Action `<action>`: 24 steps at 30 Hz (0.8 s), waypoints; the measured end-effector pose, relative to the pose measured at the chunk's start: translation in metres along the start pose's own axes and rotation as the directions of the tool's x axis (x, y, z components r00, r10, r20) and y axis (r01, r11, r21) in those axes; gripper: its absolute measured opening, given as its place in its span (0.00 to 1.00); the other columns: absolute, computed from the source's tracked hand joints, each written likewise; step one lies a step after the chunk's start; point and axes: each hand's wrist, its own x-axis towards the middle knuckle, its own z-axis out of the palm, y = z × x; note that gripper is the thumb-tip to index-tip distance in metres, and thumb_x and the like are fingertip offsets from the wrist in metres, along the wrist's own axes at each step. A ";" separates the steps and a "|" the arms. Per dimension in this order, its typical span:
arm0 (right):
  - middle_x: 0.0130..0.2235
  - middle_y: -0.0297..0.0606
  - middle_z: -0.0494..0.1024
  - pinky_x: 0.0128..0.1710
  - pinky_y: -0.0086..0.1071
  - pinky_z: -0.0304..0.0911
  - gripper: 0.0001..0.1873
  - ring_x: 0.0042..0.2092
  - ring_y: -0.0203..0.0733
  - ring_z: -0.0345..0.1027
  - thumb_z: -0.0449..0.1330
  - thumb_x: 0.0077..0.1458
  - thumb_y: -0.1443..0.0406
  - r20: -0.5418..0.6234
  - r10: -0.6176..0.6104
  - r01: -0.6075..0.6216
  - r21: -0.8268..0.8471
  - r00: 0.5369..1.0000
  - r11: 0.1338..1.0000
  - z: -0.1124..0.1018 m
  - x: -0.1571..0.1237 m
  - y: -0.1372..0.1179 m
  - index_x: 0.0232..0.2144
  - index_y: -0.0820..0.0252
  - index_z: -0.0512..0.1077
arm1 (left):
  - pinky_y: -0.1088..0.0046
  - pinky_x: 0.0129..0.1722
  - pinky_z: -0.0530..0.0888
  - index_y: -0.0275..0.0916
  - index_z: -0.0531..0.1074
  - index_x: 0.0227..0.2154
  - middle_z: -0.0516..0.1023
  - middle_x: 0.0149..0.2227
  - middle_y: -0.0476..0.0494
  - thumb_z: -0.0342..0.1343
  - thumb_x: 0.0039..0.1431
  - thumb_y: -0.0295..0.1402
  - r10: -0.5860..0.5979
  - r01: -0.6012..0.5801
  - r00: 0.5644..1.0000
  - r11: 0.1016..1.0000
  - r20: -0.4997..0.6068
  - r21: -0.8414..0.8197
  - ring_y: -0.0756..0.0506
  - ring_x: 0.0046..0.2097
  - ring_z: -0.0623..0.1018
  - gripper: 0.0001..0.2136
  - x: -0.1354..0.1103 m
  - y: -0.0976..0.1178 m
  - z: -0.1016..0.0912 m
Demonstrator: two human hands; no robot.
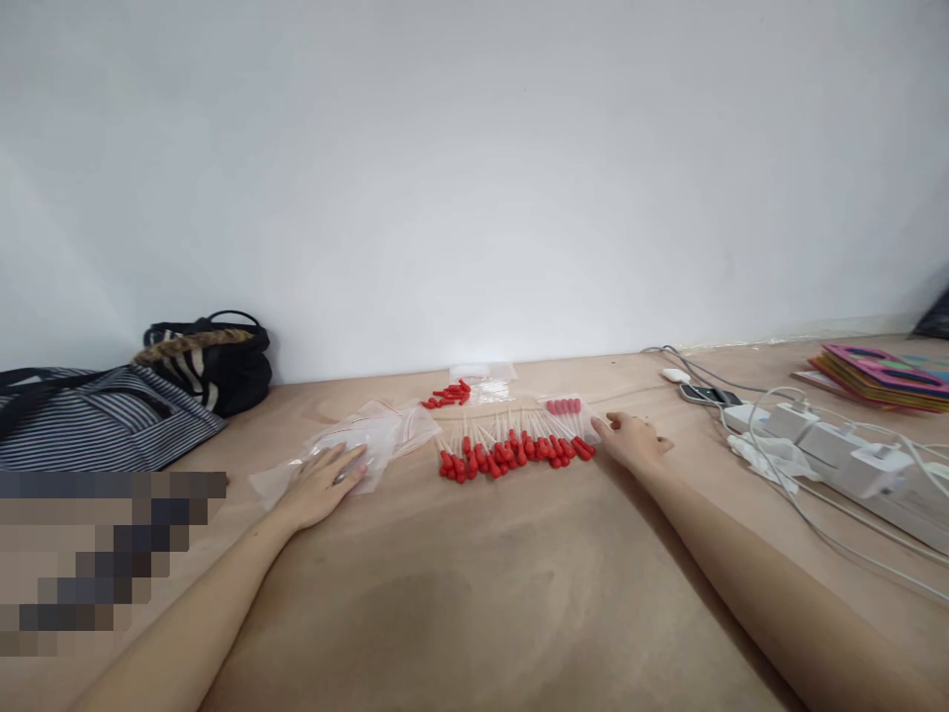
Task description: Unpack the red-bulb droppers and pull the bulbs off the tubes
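My left hand [326, 487] lies with its fingers stretched out on a spread of clear zip bags [386, 435]. Between my hands is a row of thin white sticks with red rounded heads [511, 452], the heads turned toward me. A clear bag [585, 413] with several red-headed pieces in it lies at the row's right end. Beside that bag rests my right hand [632, 440], fingers apart, fingertips at the bag's edge; I cannot tell whether they touch it. Farther back are loose small red pieces [449, 395] and a clear bag with white sticks [485, 386].
At left stand a striped bag [96, 415] and a black bag [237, 371]. On the right lie a power strip with white chargers [852, 460], cables, a phone-like device [708, 395] and a stack of colourful boards [882, 378]. A white wall [474, 178] closes off the back.
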 end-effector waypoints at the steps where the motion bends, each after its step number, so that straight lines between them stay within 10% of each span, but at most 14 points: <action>1: 0.40 0.44 0.74 0.47 0.52 0.45 0.23 0.47 0.53 0.60 0.50 0.49 0.51 0.010 0.012 -0.012 0.001 1.000 1.000 0.001 0.002 0.000 0.42 0.56 0.70 | 0.55 0.52 0.59 0.46 0.62 0.53 0.62 0.57 0.41 0.37 0.57 0.48 0.049 -0.049 0.998 0.999 -0.039 -0.007 0.37 0.57 0.62 0.25 0.003 -0.003 0.002; 4: 0.38 0.44 0.75 0.46 0.52 0.46 0.23 0.44 0.53 0.64 0.52 0.46 0.49 0.026 0.050 -0.050 -0.006 0.998 0.999 0.005 0.007 0.001 0.38 0.56 0.72 | 0.65 0.47 0.65 0.44 0.72 0.44 0.71 0.49 0.42 0.38 0.58 0.45 0.243 -0.247 0.929 0.969 -0.279 0.024 0.42 0.49 0.70 0.21 0.011 -0.007 0.001; 12: 0.35 0.44 0.75 0.45 0.50 0.46 0.17 0.44 0.53 0.64 0.51 0.49 0.52 0.011 0.079 -0.079 0.004 0.997 0.997 0.009 0.015 0.004 0.28 0.56 0.72 | 0.68 0.34 0.66 0.41 0.74 0.25 0.77 0.28 0.45 0.52 0.54 0.33 0.415 -0.361 0.503 0.898 -0.758 0.253 0.44 0.33 0.73 0.08 -0.005 0.022 -0.016; 19: 0.29 0.40 0.73 0.44 0.42 0.43 0.15 0.35 0.44 0.65 0.43 0.55 0.59 -0.115 -0.078 0.086 0.061 0.990 0.994 0.008 0.009 -0.003 0.34 0.61 0.64 | 0.67 0.45 0.69 0.38 0.69 0.39 0.71 0.39 0.41 0.47 0.57 0.33 0.391 -0.517 0.753 0.849 -0.530 -0.107 0.44 0.43 0.71 0.10 -0.036 0.095 -0.005; 24: 0.25 0.37 0.71 0.44 0.40 0.42 0.12 0.29 0.42 0.62 0.43 0.54 0.60 -0.278 -0.194 0.232 0.110 0.941 0.966 0.006 0.006 -0.006 0.32 0.60 0.62 | 0.63 0.49 0.67 0.39 0.67 0.43 0.68 0.44 0.41 0.48 0.56 0.33 0.417 -0.527 0.819 0.819 -0.395 -0.227 0.42 0.48 0.69 0.12 -0.037 0.109 0.001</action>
